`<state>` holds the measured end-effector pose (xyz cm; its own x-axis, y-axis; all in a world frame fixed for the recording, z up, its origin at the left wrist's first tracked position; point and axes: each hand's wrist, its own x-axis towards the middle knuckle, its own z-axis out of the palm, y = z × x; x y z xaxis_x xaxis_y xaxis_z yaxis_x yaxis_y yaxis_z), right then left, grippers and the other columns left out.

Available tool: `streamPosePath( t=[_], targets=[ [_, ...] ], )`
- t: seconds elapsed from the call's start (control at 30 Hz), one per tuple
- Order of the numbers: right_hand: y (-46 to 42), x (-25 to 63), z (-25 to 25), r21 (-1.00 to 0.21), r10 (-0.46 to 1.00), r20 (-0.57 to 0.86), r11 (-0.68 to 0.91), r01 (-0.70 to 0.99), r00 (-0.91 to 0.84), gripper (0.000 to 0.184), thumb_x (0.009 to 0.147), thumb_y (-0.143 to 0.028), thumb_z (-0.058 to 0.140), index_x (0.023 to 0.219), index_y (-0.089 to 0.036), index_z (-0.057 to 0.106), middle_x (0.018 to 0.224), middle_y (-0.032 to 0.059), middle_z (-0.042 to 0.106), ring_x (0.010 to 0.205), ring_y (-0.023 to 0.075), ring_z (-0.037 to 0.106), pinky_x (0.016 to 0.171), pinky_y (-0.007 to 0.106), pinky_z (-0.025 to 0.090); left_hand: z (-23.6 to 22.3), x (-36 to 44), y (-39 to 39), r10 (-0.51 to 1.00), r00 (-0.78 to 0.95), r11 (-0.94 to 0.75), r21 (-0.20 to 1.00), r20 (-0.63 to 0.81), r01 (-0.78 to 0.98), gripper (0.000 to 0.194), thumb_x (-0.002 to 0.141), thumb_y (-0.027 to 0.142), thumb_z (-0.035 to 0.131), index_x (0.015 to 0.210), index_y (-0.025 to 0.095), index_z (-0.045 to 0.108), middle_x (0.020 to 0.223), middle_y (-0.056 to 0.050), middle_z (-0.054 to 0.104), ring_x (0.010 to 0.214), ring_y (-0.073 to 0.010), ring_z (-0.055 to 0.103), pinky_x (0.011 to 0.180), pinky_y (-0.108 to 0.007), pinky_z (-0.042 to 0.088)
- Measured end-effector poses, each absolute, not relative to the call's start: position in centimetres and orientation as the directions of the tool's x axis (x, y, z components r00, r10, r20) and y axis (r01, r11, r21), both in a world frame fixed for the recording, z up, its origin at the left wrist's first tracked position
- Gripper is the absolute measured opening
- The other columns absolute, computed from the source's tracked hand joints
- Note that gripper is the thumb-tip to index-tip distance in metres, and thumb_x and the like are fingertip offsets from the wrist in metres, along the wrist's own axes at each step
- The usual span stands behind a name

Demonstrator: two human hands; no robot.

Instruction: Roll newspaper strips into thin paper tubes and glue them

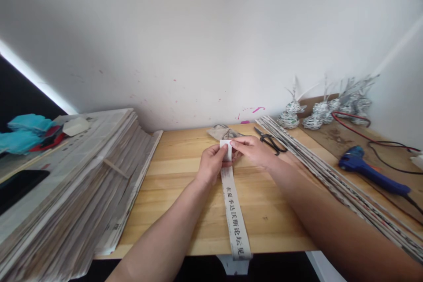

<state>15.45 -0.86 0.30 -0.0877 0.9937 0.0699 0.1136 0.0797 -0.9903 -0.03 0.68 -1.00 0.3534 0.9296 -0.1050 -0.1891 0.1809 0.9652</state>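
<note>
A long strip of newspaper [235, 216] with printed characters runs from my hands down to the table's front edge, where its end hangs over. My left hand [213, 158] pinches the strip's upper end between thumb and fingers. At the same end, the thumb and fingertips of my right hand [247, 147] grip the upper right corner. The part between my hands looks white and flat. Just behind them lies a crumpled greyish cloth-like bundle [220, 132], partly hidden by the hands. Black-handled scissors [272, 142] rest to the right of my right hand.
A tall newspaper stack [99, 176] fills the left side, with a dark phone-like object [23, 189] on top. Rolled paper sticks [317, 172] lie along the right. Beyond them are a blue glue gun [376, 174], cables and several woven paper figures [291, 114] near the wall.
</note>
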Motion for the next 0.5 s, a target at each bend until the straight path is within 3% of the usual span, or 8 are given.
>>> streamPosePath(
  t=[0.33,0.5],
  targets=[
    [-0.73,15.48,0.18,-0.990,0.998,0.057,0.060,0.130,-0.021,0.040,0.076,-0.049,0.068,0.090,-0.012,0.075,0.077,0.0064,0.072,0.071,0.0168,0.064,0.068,0.029,0.050,-1.15,-0.10,0.84,0.931,0.358,0.129,0.980,-0.068,-0.151,0.041,0.074,0.051,0.070,0.084,0.011,0.070,0.073,-0.008,0.070,0.062,-0.0159,0.065,0.057,-0.025,0.052],
    [-0.87,15.22,0.51,-0.987,0.997,0.067,0.061,0.147,0.036,0.037,0.073,-0.045,0.069,0.088,-0.012,0.076,0.070,0.0032,0.067,0.064,0.0139,0.058,0.061,0.027,0.045,-1.45,-0.07,0.83,0.922,0.381,0.131,0.981,-0.067,-0.144,0.042,0.076,0.051,0.069,0.089,0.011,0.071,0.078,-0.010,0.072,0.062,-0.0164,0.066,0.058,-0.027,0.054]
  ],
)
